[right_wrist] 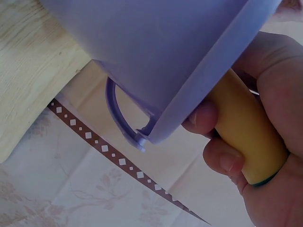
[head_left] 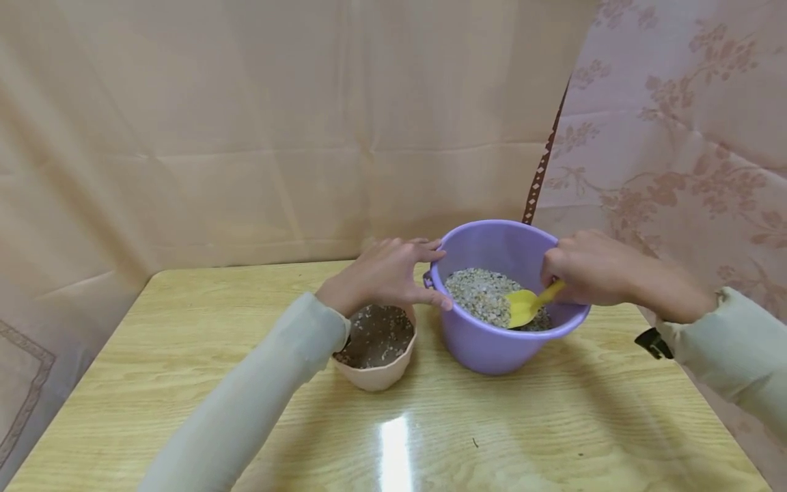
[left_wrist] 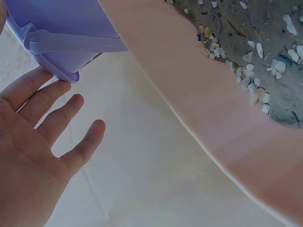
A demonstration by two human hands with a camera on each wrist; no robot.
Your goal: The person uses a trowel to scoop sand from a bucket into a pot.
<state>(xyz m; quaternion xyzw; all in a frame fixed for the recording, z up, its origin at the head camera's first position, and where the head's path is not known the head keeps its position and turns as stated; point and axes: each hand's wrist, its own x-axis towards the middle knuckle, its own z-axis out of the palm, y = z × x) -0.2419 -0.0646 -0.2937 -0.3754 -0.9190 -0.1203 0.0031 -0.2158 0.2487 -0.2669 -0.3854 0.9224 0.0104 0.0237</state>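
A purple bucket (head_left: pixel 486 348) stands on the table, partly filled with small pale gravel (head_left: pixel 476 294). My right hand (head_left: pixel 590 266) grips the handle of a yellow hand shovel (head_left: pixel 522 307) at the bucket's right rim. The shovel's blade lies in the gravel; in the right wrist view its thick handle (right_wrist: pixel 246 127) sits inside my curled fingers. My left hand (head_left: pixel 393 270) rests on the bucket's left rim with spread fingers; in the left wrist view its fingertips touch that rim (left_wrist: pixel 57 75). Beneath my left wrist is a pale pink pot (head_left: pixel 375 378), holding dark soil (head_left: pixel 378 335) with scattered white stones.
The wood-patterned table (head_left: pixel 295 430) extends to the left and in front. A beige curtain (head_left: pixel 258 137) hangs behind it, and a flowered cloth (head_left: pixel 688 137) hangs at the right. A purple bail handle (right_wrist: pixel 118 113) hangs against the bucket's outside.
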